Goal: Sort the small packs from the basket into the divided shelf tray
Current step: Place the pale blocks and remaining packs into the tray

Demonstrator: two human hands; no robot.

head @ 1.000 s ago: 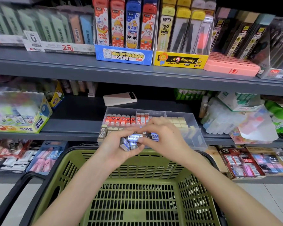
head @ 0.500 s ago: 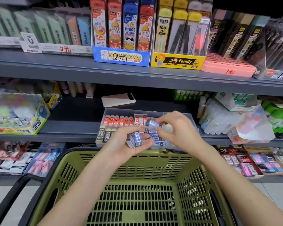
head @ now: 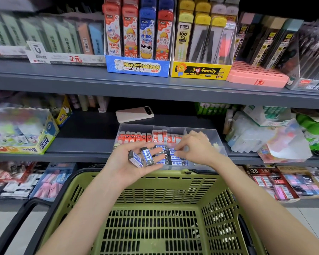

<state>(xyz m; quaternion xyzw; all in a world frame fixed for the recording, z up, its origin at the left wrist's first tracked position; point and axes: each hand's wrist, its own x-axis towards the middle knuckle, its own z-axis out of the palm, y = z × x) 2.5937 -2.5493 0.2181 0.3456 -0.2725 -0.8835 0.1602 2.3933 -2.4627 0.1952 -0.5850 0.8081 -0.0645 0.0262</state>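
Now cradling two small packs (head: 147, 157) in the left hand (head: 131, 168), palm up above the rim of the basket (head: 201, 175), fingers loosely curled round them, long axes pointing shelfward. Just rightward, reaching into the divided tray (head: 211, 137) with the right hand (head: 195, 148), fingertips (head: 180, 152) bent onto the row of packs (head: 173, 163) lying crosswise; pinching one or not, impossible to tell. Probably needing a quarter-turn before laying the next.
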